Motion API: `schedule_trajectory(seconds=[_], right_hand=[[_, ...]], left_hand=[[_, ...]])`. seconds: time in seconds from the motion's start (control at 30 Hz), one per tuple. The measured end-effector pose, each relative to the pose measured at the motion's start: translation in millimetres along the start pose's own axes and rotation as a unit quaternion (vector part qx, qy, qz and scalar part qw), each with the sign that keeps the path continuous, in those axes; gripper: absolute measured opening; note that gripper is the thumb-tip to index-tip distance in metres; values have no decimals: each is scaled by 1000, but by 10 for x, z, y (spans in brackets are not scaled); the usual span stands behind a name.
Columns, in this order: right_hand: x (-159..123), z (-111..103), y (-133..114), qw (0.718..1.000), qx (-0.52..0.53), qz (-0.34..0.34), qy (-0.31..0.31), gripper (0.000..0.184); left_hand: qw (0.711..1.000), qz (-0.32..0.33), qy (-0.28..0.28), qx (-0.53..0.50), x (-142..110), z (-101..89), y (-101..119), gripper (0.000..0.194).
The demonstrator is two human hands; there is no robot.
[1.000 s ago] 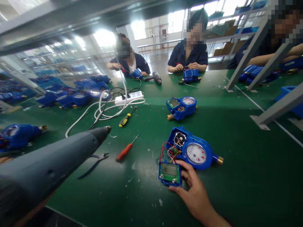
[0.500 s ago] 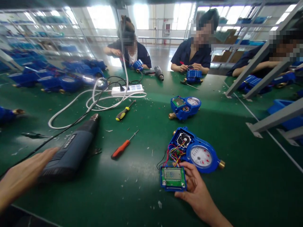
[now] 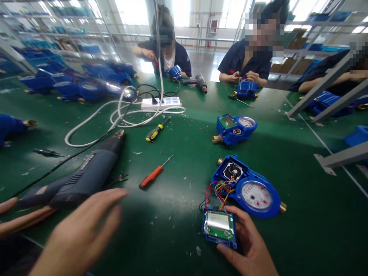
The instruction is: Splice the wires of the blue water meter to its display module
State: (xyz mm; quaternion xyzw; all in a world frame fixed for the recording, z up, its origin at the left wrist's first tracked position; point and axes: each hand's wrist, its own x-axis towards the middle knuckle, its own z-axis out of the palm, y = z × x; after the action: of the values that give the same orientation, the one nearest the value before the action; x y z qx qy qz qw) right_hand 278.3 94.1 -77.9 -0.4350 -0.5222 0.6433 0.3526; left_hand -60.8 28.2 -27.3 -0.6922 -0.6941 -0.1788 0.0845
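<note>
An open blue water meter (image 3: 247, 188) lies on the green table (image 3: 172, 214), its dial facing up. Coloured wires run from it to a small blue display module (image 3: 220, 226). My right hand (image 3: 250, 249) is closed around that module and holds it just in front of the meter. My left hand (image 3: 77, 234) hovers low at the bottom left with fingers spread and nothing in it, a little blurred. Just beyond it a grey-blue heat gun (image 3: 86, 176) lies on the table, nozzle pointing away.
Fingers of another hand (image 3: 20, 218) lie at the left edge. An orange screwdriver (image 3: 152, 177), a yellow-black screwdriver (image 3: 156, 132), a power strip (image 3: 162, 102) with cables and a second meter (image 3: 234, 129) lie further out. Co-workers sit across. Metal frame legs (image 3: 336, 157) stand right.
The heat gun was set down on the table and my left hand let go of it and moved right. My right hand drew the display module nearer and tilted it.
</note>
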Motion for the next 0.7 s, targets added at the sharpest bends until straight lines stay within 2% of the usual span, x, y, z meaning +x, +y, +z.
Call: schedule_trajectory(seconds=[0.03,0.07,0.17,0.27,0.4,0.53,0.6,0.7], right_hand=[[-14,-21,-6,999,-36,-7,5,59],[-29,-49,-17,997,-76,-17,7,59],[-82,-162,-75,977,-208,-49,4,58],[-136,-253,-125,944,-319,-79,-17,59],[-152,-249,-103,892,-424,-152,-30,61],[-91,-183,-21,863,-458,-212,-16,58],[-56,-176,22,852,-466,-238,-5,57],[-35,-197,67,828,-493,-267,-3,58]], left_hand=[[999,6,-43,-1,55,116,122,37],[998,23,-56,2,130,238,233,38],[994,2,-96,59,390,554,486,46],[984,-36,-128,121,559,722,609,55],[972,-63,-136,181,646,785,572,55],[973,-88,-171,126,625,770,424,37],[980,-91,-163,70,502,721,383,37],[988,-79,-117,-57,141,605,420,34]])
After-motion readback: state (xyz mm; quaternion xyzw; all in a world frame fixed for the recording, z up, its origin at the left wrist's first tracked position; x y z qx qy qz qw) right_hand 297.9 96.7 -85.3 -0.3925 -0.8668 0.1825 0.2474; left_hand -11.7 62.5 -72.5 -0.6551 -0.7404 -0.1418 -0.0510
